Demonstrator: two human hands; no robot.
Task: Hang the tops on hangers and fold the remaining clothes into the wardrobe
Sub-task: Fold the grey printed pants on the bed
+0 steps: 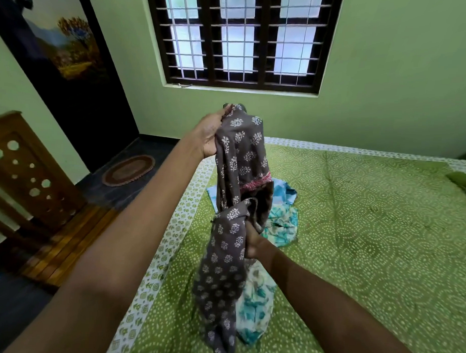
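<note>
The task looks to be at an early stage. No hanger shows anywhere in view, nothing is folded into a stack, and the only wardrobe-like thing is a dark door (79,73) at the far left, too dim to name for certain.

Both hands are lifting 1 garment (239,176) clear of the bed (356,233). The left hand (211,134) pinches its upper edge, held high. The right hand (252,241) grips a bunched fold lower down, fingers curled into the cloth.

The garment is grey-brown with small white leaf sprigs and a band of pink stitching at about mid-height. It hangs crumpled and twisted, its lower end trailing down toward the bed, so I cannot tell whether it is a top or something to fold.

Under it lies a loose heap of white and teal printed clothes (259,296), unsorted. These, plus the held piece, are all left to do.
</note>
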